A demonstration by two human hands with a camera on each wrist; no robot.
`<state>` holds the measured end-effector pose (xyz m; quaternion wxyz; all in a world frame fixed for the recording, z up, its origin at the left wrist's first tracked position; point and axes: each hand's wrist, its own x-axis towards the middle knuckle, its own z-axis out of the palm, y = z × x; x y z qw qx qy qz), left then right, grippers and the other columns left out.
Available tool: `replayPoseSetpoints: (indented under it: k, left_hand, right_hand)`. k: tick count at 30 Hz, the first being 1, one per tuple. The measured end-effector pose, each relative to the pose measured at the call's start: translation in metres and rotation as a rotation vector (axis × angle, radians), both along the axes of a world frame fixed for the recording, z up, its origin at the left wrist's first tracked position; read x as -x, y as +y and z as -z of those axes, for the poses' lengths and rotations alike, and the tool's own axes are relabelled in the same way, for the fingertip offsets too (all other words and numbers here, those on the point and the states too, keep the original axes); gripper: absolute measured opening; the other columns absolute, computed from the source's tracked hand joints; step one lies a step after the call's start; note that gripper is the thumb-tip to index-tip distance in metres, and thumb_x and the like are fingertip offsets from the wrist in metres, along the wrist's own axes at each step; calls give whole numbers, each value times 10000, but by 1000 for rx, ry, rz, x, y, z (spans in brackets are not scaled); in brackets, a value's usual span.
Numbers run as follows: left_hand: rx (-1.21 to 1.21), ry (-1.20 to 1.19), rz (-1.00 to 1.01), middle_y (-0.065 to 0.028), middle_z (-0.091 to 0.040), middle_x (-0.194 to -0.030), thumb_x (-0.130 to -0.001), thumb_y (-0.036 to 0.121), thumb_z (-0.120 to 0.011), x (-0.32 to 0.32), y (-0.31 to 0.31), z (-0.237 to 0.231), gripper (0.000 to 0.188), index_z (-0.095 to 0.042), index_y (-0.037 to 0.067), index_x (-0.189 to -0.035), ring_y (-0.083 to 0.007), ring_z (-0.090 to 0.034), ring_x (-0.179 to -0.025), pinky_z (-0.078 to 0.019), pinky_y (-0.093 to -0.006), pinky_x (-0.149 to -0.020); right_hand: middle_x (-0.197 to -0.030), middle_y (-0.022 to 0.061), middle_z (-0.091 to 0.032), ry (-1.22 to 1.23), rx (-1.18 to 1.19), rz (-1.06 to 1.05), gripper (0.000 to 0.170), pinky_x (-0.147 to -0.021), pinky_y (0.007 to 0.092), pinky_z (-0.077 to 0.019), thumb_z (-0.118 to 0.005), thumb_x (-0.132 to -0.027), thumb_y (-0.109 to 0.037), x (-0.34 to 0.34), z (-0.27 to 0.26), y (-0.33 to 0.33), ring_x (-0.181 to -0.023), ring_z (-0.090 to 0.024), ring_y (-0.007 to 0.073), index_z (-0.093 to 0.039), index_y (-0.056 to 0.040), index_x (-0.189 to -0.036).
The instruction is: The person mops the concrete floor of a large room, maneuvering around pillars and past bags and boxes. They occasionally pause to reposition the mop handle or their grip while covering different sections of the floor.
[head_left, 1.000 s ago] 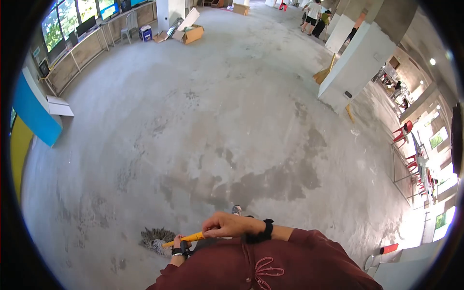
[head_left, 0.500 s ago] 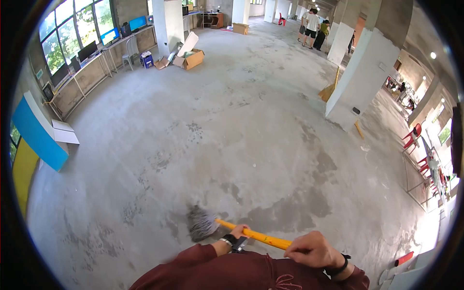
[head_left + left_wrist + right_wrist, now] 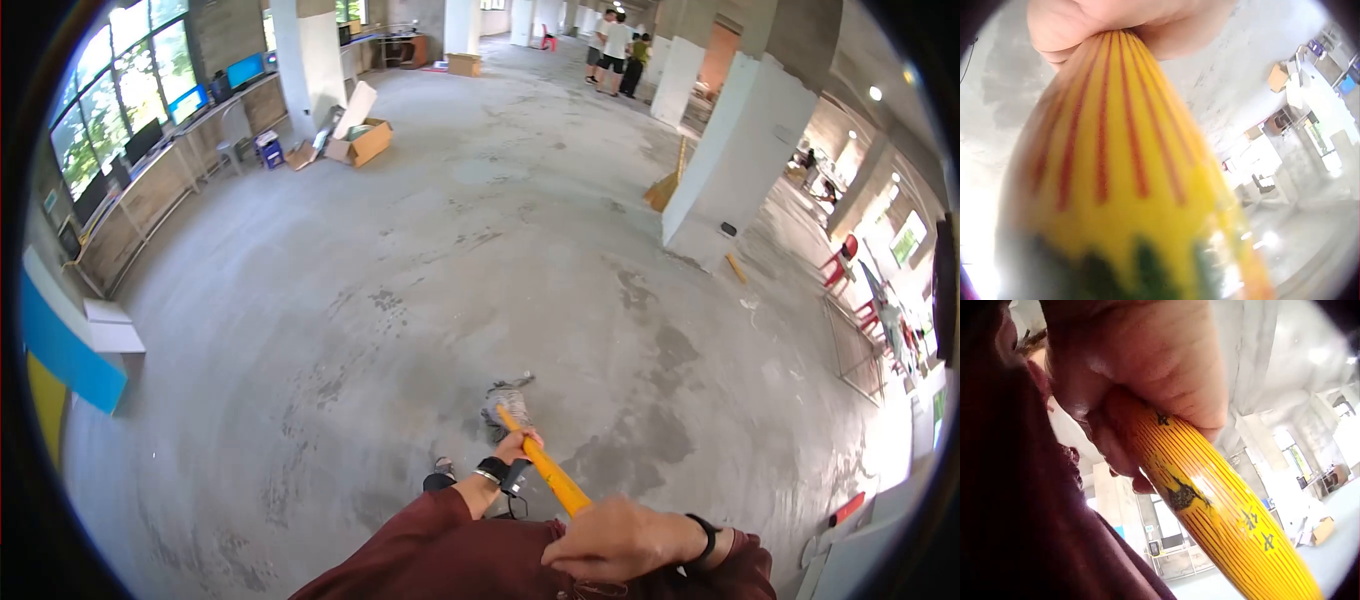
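A mop with a yellow handle slants across the front of the body, its grey string head on the concrete floor. Low on the handle, toward the mop head, my left hand grips it. My right hand holds the upper end close to the maroon shirt. From the left wrist, the handle looks yellow with red stripes, with the curled fingers around it. In the right wrist view, fingers wrap the striped handle, which bears dark marks.
Damp patches darken the floor right of the mop. A pillar with a straw broom stands ahead right. Back left are an open cardboard box and a desk with screens. Several people stand far off. A blue panel leans at left.
The mop head has swung from the lower left to the middle, farther ahead. My right hand has moved from over the left side to the right; both hands keep their hold.
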<state>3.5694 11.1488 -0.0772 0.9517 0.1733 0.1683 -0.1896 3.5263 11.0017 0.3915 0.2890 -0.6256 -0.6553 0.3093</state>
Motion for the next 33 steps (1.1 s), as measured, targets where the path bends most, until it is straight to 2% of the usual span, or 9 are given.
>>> replayPoseSetpoints:
  k: [1, 2, 6, 8, 11, 14, 20, 28, 33]
  left_hand:
    - [123, -17, 16, -71, -561, -737, -739, 107, -584, -2, 28, 26, 76, -531, 55, -752, -198, -545, -710, -450, -316, -689]
    - [-474, -600, -169, -59, -571, -863, -636, 46, -709, 13, 52, 16, 277, -534, 56, -851, -179, -549, -817, -449, -310, -754]
    - [-714, -549, -261, -55, -557, -955, -556, 72, -814, 51, 141, 44, 561, -476, 74, -1004, -175, -532, -903, -434, -309, -817]
    - [-889, -371, -241, -53, -550, -955, -541, 0, -800, 81, 178, 56, 594, -461, 94, -1019, -181, -529, -908, -438, -309, -818]
    - [-712, -85, -351, -48, -534, -891, -584, -14, -766, 125, 222, 73, 514, -455, 104, -976, -159, -538, -828, -471, -314, -768]
    - [154, 376, -409, -81, -519, -666, -758, 236, -502, 163, 275, 106, 186, -483, 67, -683, -236, -531, -638, -476, -366, -606]
    - [-4, 822, -603, -56, -480, -602, -742, 210, -435, 239, 345, 124, 151, -435, 117, -623, -242, -490, -531, -447, -428, -481]
    - [206, 922, -1042, 7, -446, -530, -776, 168, -435, 228, 351, 82, 178, -402, 131, -604, -138, -452, -478, -418, -260, -506]
    - [108, 896, -832, 13, -452, -539, -774, 169, -441, 157, 358, 93, 167, -414, 141, -612, -131, -460, -493, -420, -255, -517]
  right_hand:
    - [-691, 73, -589, 79, -22, 39, 103, -547, 341, -444, -601, -783, -93, -8, 2, 19, -637, -577, 247, -635, -89, -880]
    - [-691, 73, -589, 70, -17, 58, 103, -547, 341, -444, -601, -783, -93, -19, 9, 39, -637, -577, 247, -635, -89, -880]
    - [-679, 75, -604, 322, -203, 21, 119, -513, 246, -416, -558, -819, -79, -64, 34, 117, -547, -555, 132, -605, -33, -918]
    - [-664, 73, -598, 483, 111, 57, 109, -489, 272, -397, -559, -811, -57, -82, 37, 152, -538, -538, 155, -627, -38, -895]
    - [-581, 25, -536, 599, 80, 59, 116, -458, 235, -351, -529, -848, -79, -93, 61, 197, -493, -455, 87, -613, -19, -901]
    - [-585, -9, -501, 715, 208, 35, 146, -455, 210, -341, -501, -880, -118, -104, 96, 227, -493, -417, 51, -597, -11, -903]
    - [-596, -35, -465, 949, 352, 104, 168, -439, 195, -320, -480, -888, -159, -107, 159, 274, -495, -377, 30, -569, -17, -884]
    - [-663, -45, -507, 872, 324, -37, 183, -502, 178, -336, -508, -869, -184, -120, 171, 300, -575, -413, 19, -587, -21, -895]
    - [-648, -13, -514, 736, 156, 5, 169, -522, 212, -358, -512, -855, -164, -154, 156, 291, -582, -430, 57, -586, -13, -876]
